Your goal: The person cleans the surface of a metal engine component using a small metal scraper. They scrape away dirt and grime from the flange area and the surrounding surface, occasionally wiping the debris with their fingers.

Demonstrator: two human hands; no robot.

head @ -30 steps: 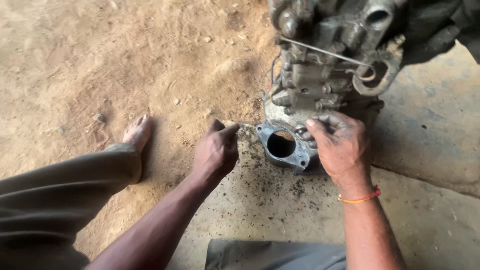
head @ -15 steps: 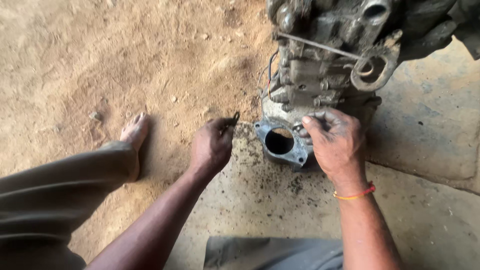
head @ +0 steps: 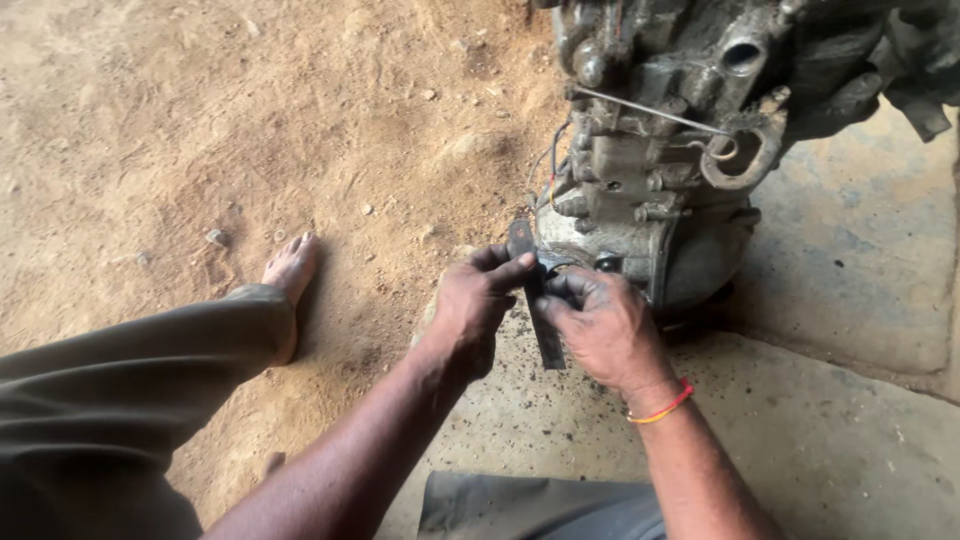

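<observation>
— What are the hands doing?
— The left hand (head: 470, 310) pinches a flat dark metal piece (head: 540, 310) near its top; the right hand (head: 598, 325) grips its edge, fingers curled around it.
— Where is the piece?
— Between both hands, upright, just in front of the grimy engine block (head: 660, 190).
— Anything close by?
— A thin wire rod (head: 650, 112) crosses the block; a bare foot (head: 288, 272) rests on the sandy floor (head: 200, 130), well apart.

You have no packages, labels, signs or screens around your fingers here; nothing of that kind lies beside, between or beyond them.
</observation>
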